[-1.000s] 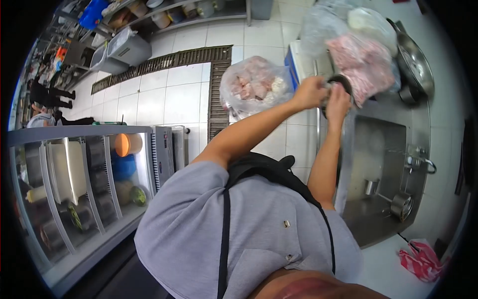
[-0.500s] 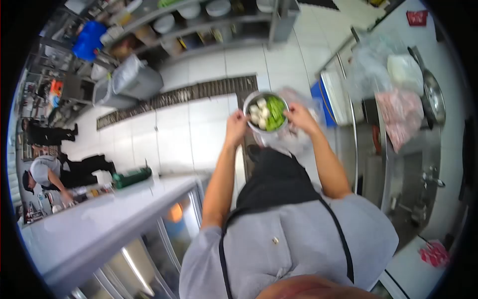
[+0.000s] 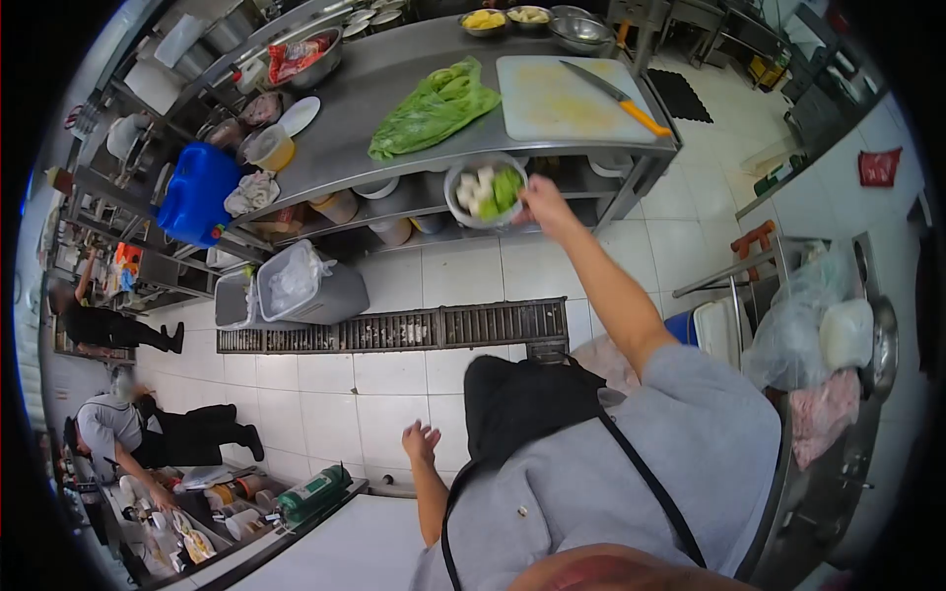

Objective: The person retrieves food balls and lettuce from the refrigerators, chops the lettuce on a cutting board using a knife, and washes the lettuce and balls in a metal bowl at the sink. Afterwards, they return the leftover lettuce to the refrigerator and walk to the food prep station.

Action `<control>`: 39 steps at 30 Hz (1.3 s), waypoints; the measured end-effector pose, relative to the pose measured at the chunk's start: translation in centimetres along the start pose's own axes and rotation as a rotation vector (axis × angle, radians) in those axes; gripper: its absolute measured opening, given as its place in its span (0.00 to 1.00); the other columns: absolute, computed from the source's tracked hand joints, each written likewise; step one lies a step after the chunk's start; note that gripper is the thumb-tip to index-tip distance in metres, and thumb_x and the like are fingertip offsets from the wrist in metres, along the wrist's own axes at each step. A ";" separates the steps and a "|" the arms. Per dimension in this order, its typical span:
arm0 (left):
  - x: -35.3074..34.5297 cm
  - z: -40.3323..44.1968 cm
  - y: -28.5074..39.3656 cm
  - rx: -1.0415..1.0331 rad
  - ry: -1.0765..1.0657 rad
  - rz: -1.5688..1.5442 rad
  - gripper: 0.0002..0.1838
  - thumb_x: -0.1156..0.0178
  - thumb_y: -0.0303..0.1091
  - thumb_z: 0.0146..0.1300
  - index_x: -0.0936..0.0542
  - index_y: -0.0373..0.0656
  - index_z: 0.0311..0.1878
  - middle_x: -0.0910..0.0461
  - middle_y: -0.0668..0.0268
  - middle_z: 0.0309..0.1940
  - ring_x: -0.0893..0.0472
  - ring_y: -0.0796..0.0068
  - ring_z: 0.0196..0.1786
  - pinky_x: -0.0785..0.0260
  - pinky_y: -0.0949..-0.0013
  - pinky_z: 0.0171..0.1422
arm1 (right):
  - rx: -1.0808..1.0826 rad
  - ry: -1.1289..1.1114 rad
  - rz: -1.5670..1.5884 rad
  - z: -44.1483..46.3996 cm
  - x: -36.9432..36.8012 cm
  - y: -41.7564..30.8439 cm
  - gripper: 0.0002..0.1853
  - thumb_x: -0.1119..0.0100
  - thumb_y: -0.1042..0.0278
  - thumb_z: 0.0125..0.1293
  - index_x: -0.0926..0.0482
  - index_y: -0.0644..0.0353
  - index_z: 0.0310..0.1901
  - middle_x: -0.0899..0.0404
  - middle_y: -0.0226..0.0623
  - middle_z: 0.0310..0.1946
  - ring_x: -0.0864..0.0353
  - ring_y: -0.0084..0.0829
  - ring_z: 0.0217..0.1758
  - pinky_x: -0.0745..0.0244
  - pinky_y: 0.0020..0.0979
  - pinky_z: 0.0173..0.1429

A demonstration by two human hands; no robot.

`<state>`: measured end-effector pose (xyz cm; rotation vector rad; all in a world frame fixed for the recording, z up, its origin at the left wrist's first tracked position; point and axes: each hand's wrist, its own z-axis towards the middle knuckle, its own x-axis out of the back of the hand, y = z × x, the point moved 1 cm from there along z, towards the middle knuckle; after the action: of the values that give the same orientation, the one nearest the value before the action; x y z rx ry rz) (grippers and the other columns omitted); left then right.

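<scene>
My right hand (image 3: 540, 202) is closed on the rim of a round metal bowl (image 3: 451, 193), held out at arm's length in front of the steel worktable's near edge. Inside the bowl lie white chunks (image 3: 475, 187) on the left and green vegetable pieces (image 3: 505, 189) on the right; I cannot tell their exact kinds. My left hand (image 3: 421, 443) hangs low at my side, fingers apart, holding nothing.
On the steel worktable (image 3: 360, 74) lie bagged leafy greens (image 3: 434, 106), a white cutting board (image 3: 552, 103) and an orange-handled knife (image 3: 631, 110). Grey bins (image 3: 335, 295) stand beside a floor drain (image 3: 443, 325). Two people (image 3: 108, 424) are at the left.
My left hand has let go of the bowl and dropped to my side. My right hand has carried the bowl forward to the worktable, which has come more fully into view.
</scene>
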<state>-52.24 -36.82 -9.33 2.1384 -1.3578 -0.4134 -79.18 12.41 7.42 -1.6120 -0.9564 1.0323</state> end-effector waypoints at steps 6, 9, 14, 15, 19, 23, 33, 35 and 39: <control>4.1 12.4 -7.2 0.037 -0.041 0.224 0.24 0.43 0.34 0.64 0.36 0.36 0.59 0.27 0.44 0.48 0.20 0.49 0.39 0.19 0.56 0.37 | 0.180 0.072 0.129 28.0 -6.4 -11.5 0.09 0.50 0.78 0.64 0.29 0.76 0.43 0.22 0.48 0.36 0.18 0.40 0.32 0.14 0.34 0.35; -0.4 15.7 -3.5 -0.033 -0.164 0.520 0.24 0.42 0.33 0.63 0.35 0.35 0.59 0.25 0.46 0.45 0.19 0.52 0.39 0.19 0.58 0.37 | 0.106 0.229 0.087 39.3 -7.3 -13.6 0.11 0.50 0.80 0.65 0.31 0.80 0.45 0.25 0.53 0.43 0.18 0.43 0.37 0.13 0.34 0.39; -14.8 11.9 16.4 0.066 -0.046 0.568 0.16 0.40 0.33 0.62 0.28 0.35 0.50 0.22 0.54 0.34 0.18 0.63 0.29 0.21 0.66 0.33 | 0.016 0.367 0.323 49.7 -8.3 -11.7 0.13 0.53 0.82 0.67 0.31 0.75 0.52 0.31 0.53 0.54 0.20 0.46 0.47 0.13 0.37 0.47; -16.3 13.2 19.5 -0.043 -0.074 0.658 0.14 0.40 0.33 0.62 0.27 0.36 0.47 0.22 0.54 0.32 0.18 0.64 0.27 0.23 0.66 0.33 | -0.004 0.235 0.450 52.6 -7.1 -9.0 0.13 0.53 0.79 0.68 0.30 0.70 0.53 0.27 0.47 0.50 0.20 0.41 0.47 0.16 0.41 0.52; -17.9 19.9 27.3 -0.547 -0.081 0.948 0.11 0.42 0.33 0.63 0.26 0.37 0.44 0.22 0.57 0.28 0.18 0.66 0.30 0.28 0.65 0.35 | 0.338 0.222 -0.698 53.9 -3.4 -4.1 0.08 0.52 0.74 0.70 0.27 0.66 0.47 0.24 0.42 0.42 0.20 0.31 0.38 0.19 0.36 0.51; -26.5 15.5 38.4 -1.043 0.018 0.819 0.10 0.44 0.33 0.65 0.28 0.35 0.41 0.22 0.60 0.28 0.25 0.69 0.28 0.31 0.68 0.35 | 0.412 0.439 -0.254 34.6 -3.8 -9.3 0.09 0.46 0.63 0.68 0.21 0.60 0.38 0.25 0.29 0.19 0.25 0.23 0.23 0.28 0.26 0.31; -43.5 4.3 42.0 -1.039 -0.500 1.195 0.13 0.47 0.34 0.69 0.29 0.36 0.50 0.22 0.61 0.28 0.23 0.76 0.29 0.33 0.73 0.30 | -0.404 0.056 -0.761 4.6 10.7 15.6 0.17 0.43 0.56 0.59 0.19 0.65 0.36 0.19 0.49 0.36 0.18 0.43 0.38 0.22 0.40 0.43; -44.5 4.2 39.6 -0.974 -0.616 1.352 0.14 0.45 0.36 0.69 0.29 0.37 0.51 0.21 0.60 0.29 0.23 0.76 0.28 0.34 0.74 0.28 | -0.492 0.457 -0.768 7.0 14.5 21.0 0.17 0.46 0.59 0.57 0.20 0.67 0.38 0.22 0.55 0.46 0.22 0.52 0.50 0.26 0.44 0.55; -40.2 10.7 40.6 -0.640 -0.929 1.681 0.17 0.49 0.30 0.70 0.31 0.35 0.60 0.21 0.60 0.39 0.21 0.73 0.37 0.28 0.73 0.39 | -0.351 0.915 -0.478 13.4 18.4 23.3 0.15 0.46 0.61 0.56 0.22 0.66 0.37 0.22 0.56 0.41 0.22 0.57 0.43 0.25 0.47 0.49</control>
<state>-104.90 -17.01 5.35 -0.1881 -2.4192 -0.8843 -82.97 28.13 -20.91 -1.7399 -0.8153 -0.2362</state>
